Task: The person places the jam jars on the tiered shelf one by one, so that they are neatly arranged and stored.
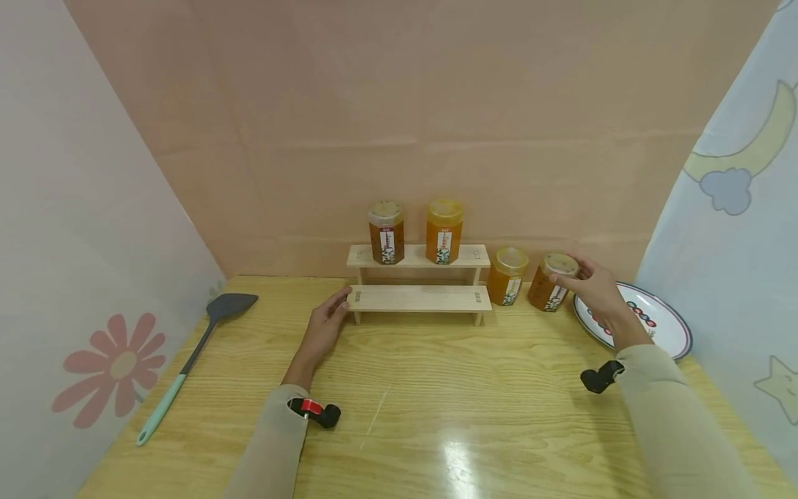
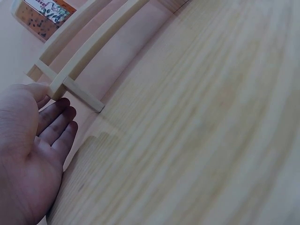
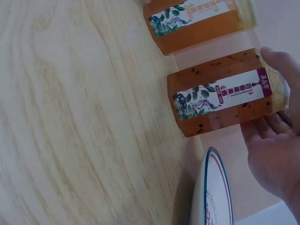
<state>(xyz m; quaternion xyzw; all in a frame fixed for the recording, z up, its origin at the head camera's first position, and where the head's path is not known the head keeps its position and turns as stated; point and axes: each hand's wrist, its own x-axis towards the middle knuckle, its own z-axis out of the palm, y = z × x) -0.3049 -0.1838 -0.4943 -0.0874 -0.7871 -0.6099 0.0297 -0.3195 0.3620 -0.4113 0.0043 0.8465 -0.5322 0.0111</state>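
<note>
My right hand (image 1: 597, 291) grips a jar of reddish-brown preserve with dark seeds (image 3: 222, 91) near its lid, thumb on one side and fingers on the other. Left of it stands an amber jar (image 1: 508, 277), beside a two-tier wooden shelf (image 1: 418, 298). At the shelf's left end, my left hand (image 1: 325, 322) touches the lower tier with thumb and fingertips; the other fingers extend loosely below in the left wrist view. On the upper tier are a brown jar (image 1: 387, 234) and an orange jar (image 1: 445, 232). The lower tier is bare.
A white oval plate (image 1: 670, 326) with a dark rim lies at the right, partly behind my right wrist. Along the left side rests a spatula (image 1: 198, 346) with a mint handle. Cloth-covered walls (image 1: 436, 138) close in the back and both sides.
</note>
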